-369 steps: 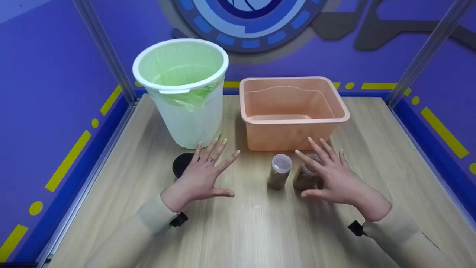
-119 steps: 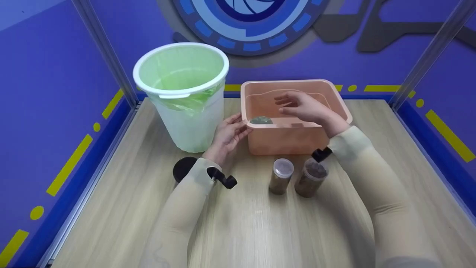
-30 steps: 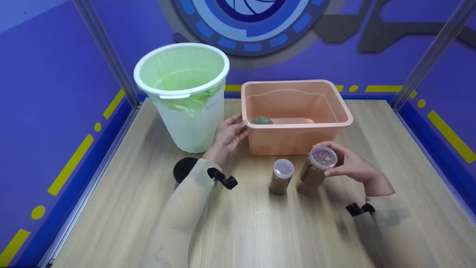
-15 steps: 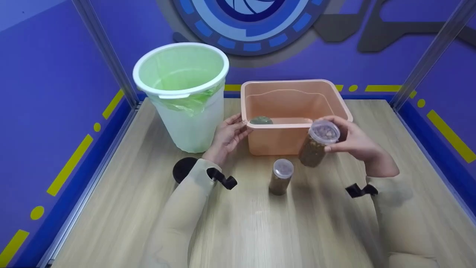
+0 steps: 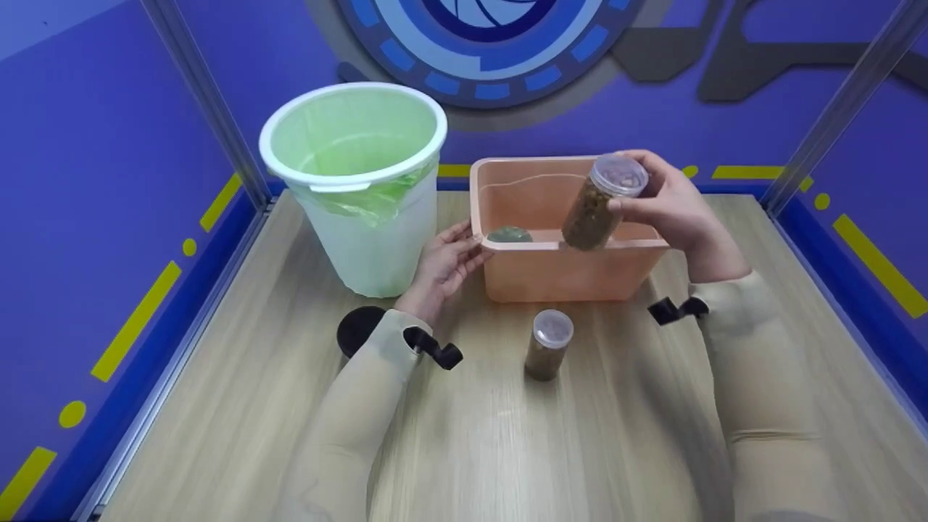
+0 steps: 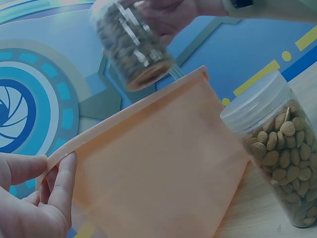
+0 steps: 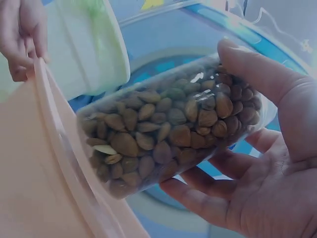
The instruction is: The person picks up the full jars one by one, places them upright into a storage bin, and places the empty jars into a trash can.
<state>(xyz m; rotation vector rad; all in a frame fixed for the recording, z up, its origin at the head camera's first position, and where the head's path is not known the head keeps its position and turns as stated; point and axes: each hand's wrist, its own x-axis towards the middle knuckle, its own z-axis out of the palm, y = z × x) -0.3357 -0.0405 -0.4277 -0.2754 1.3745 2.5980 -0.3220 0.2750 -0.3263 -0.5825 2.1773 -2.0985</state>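
Note:
My right hand (image 5: pixel 674 206) grips a clear plastic jar (image 5: pixel 591 214) of brown nuts, tilted over the front rim of a peach-coloured plastic bin (image 5: pixel 565 279). In the right wrist view, thumb and fingers wrap the jar's lidded end, and its base points toward the bin. At the bin's front left corner, my left hand (image 5: pixel 442 272) pinches the rim between thumb and fingers, plain in the left wrist view. A rounded greenish thing (image 5: pixel 510 234) lies inside the bin, partly hidden by the front wall. A second jar (image 6: pixel 285 163), full of almonds with a translucent lid, stands on the table.
A white trash can (image 5: pixel 362 239) with a green liner (image 5: pixel 362 206) stands left of the bin. A round black-topped container (image 5: pixel 357 330) sits beside my left forearm, partly covered by the sleeve. Blue printed panels (image 5: pixel 94 181) enclose the wooden table (image 5: pixel 493 449).
The peach bin gained the greenish thing earlier. My left hand took the bin's rim and stays there. My right hand lifted the right-hand jar off the table, up to the bin's rim.

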